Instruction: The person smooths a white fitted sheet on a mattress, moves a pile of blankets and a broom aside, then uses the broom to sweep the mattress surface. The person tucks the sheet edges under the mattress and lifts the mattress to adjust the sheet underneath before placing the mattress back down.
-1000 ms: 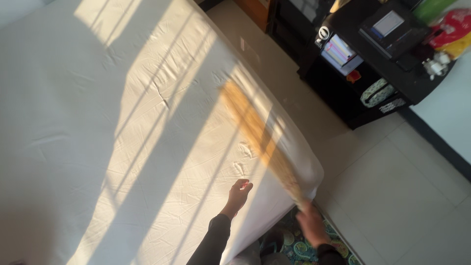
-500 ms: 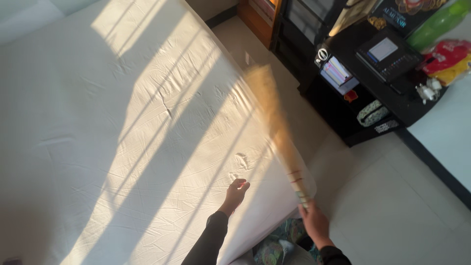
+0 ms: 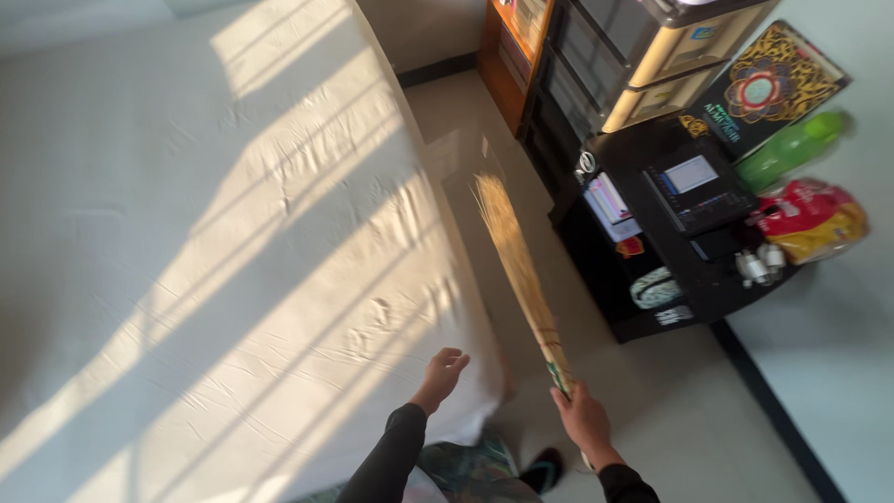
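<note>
A straw hand broom with a bundled, string-bound handle points away from me over the floor beside the bed. My right hand grips its lower end. My left hand hovers with fingers loosely apart above the near corner of the white bedsheet, holding nothing. Bars of sunlight fall across the wrinkled sheet. Both arms wear dark sleeves.
A low black shelf unit with books, a device and a green bottle stands to the right of the bed. Behind it sit plastic drawers and a wooden cabinet. A strip of tiled floor runs between bed and shelf.
The broom has swung from lying over the bed's edge rightward, off the sheet, to above the floor. The view has tilted towards the shelf. My left hand has stayed over the bed corner.
</note>
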